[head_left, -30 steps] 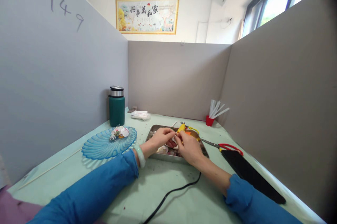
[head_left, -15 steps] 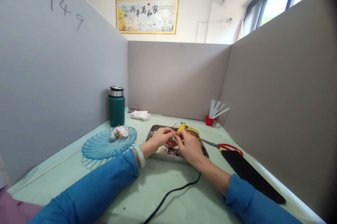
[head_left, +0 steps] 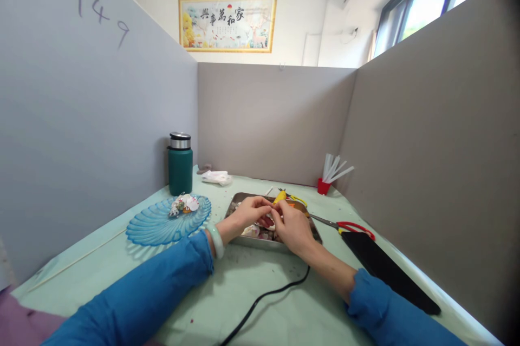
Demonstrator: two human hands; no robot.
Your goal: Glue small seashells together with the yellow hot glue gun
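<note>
Over a metal tray (head_left: 260,246) of shells and stones, my two hands meet fingertip to fingertip. My left hand (head_left: 252,213) is closed in a pinch, with a pale bracelet at its wrist. My right hand (head_left: 293,226) pinches from the other side, its fingers bent toward the left ones. Whatever small piece lies between the fingertips is hidden. Below them, pale shells (head_left: 251,231) lie in the tray. Just behind the right fingers shows a yellow tool (head_left: 280,196), partly covered by the hand.
Left of the tray, a blue scalloped glass plate (head_left: 150,229) bears a cluster of shells (head_left: 183,204); a green bottle (head_left: 180,167) stands behind. To the right lie red-handled scissors (head_left: 357,227), a black board (head_left: 390,273) and a red cup (head_left: 324,187) of glue sticks. A black cord (head_left: 264,298) runs forward.
</note>
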